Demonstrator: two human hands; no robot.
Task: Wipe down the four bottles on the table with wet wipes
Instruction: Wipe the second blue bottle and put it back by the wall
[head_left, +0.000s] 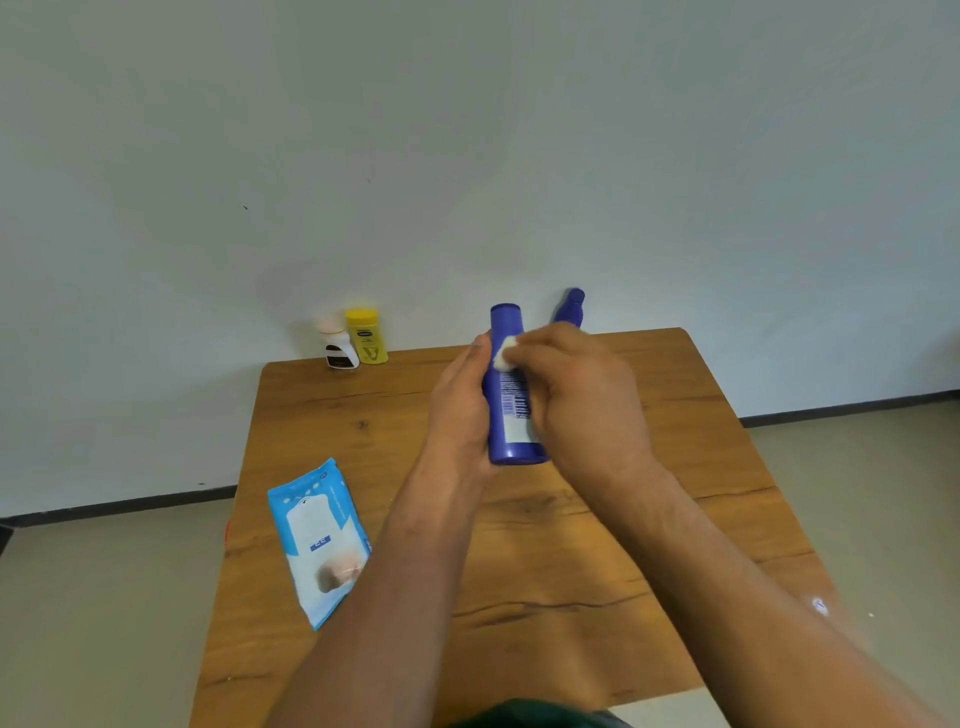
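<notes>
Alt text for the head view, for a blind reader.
Left hand holds a blue bottle over the wooden table; right hand presses a wipe against it. Wipes pack lies left; white bottle, yellow bottle, second blue bottle stand behind.

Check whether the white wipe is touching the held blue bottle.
Touching. The head view shows the right hand pressing the wipe against the blue bottle above its label, no gap, while the left hand grips it.

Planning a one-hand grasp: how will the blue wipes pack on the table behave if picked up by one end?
The wipes pack looks like a soft film pouch, so it will probably sag rather than stay stiff. It lies flat on the table, so rolling seems unlikely. Its shiny film may be slippery.
</notes>
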